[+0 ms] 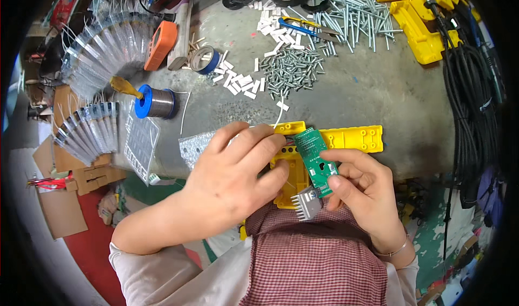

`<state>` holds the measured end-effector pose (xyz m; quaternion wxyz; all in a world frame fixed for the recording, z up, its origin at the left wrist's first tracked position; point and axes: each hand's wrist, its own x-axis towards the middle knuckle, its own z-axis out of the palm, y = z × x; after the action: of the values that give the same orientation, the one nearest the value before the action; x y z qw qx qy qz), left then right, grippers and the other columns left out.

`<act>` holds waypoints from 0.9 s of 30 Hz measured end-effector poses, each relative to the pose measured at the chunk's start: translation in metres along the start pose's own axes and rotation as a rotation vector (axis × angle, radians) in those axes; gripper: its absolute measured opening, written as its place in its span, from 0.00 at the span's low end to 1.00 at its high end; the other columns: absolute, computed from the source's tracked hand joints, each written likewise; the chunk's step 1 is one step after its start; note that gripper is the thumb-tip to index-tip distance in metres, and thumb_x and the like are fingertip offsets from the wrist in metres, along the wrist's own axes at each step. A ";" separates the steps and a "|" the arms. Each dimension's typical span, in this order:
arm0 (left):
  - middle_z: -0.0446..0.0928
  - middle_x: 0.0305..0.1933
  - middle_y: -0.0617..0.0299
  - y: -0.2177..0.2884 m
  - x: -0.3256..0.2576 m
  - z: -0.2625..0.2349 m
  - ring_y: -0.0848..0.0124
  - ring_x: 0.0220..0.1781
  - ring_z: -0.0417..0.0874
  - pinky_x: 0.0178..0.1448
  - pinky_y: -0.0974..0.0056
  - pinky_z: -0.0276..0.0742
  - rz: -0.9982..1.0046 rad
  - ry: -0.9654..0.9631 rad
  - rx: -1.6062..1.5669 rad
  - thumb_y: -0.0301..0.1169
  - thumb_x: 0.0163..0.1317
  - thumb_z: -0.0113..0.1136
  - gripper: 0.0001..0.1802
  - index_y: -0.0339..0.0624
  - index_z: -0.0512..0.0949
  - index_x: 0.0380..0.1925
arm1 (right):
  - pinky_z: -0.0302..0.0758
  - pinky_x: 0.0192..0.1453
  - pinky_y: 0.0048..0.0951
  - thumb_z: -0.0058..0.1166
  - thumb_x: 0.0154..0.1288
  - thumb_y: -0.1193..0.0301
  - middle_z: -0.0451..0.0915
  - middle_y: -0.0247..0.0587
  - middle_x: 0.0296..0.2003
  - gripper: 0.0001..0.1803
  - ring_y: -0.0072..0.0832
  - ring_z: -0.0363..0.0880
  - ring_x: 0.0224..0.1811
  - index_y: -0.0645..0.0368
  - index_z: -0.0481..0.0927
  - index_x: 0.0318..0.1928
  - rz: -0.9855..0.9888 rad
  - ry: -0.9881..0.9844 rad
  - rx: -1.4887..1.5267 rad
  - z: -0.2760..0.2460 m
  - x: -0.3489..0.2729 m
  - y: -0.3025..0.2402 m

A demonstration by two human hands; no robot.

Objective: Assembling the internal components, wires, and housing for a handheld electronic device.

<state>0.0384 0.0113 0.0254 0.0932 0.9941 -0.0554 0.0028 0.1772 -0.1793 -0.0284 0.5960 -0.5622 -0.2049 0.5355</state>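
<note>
A yellow plastic housing lies at the near edge of the grey workbench. My left hand rests over the housing's left part, fingers curled on it. A green circuit board is pinched between thumb and fingers of my right hand, tilted over the housing. A small grey finned metal part hangs at the board's lower end.
A heap of screws, white plastic pieces, blue-handled pliers, a solder spool, a tape roll and an orange tool lie on the bench. More yellow housings and black cables are at the right. Bagged parts fan out at the left.
</note>
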 end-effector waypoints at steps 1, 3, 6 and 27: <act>0.75 0.52 0.54 0.000 -0.005 0.006 0.53 0.59 0.75 0.59 0.44 0.70 0.003 0.021 -0.011 0.35 0.36 0.74 0.24 0.44 0.78 0.37 | 0.77 0.33 0.19 0.52 0.71 0.78 0.77 0.32 0.27 0.18 0.17 0.78 0.25 0.66 0.74 0.59 0.053 0.000 0.057 0.002 -0.001 -0.002; 0.74 0.54 0.54 -0.001 -0.010 0.014 0.53 0.62 0.72 0.63 0.41 0.66 -0.089 0.022 -0.028 0.37 0.33 0.75 0.27 0.44 0.78 0.37 | 0.76 0.33 0.18 0.52 0.72 0.76 0.76 0.32 0.28 0.17 0.16 0.77 0.26 0.67 0.75 0.59 0.080 0.002 0.058 0.008 -0.003 -0.007; 0.73 0.51 0.55 -0.014 -0.012 0.025 0.53 0.60 0.72 0.66 0.41 0.64 -0.075 0.097 -0.185 0.34 0.37 0.74 0.23 0.43 0.75 0.34 | 0.76 0.33 0.18 0.51 0.71 0.77 0.78 0.34 0.29 0.17 0.16 0.77 0.26 0.68 0.75 0.59 0.093 0.055 0.036 0.015 -0.006 -0.010; 0.79 0.33 0.57 -0.031 0.008 0.039 0.58 0.40 0.77 0.45 0.58 0.74 -0.344 0.296 -0.649 0.20 0.47 0.66 0.10 0.38 0.80 0.31 | 0.63 0.26 0.22 0.55 0.67 0.79 0.66 0.31 0.18 0.20 0.14 0.62 0.20 0.62 0.73 0.59 -0.086 0.130 -0.505 0.046 -0.006 0.008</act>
<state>0.0492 0.0335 -0.0181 0.4086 0.8966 0.1282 0.1128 0.1326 -0.1654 -0.0202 0.4709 -0.7170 -0.3169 0.4045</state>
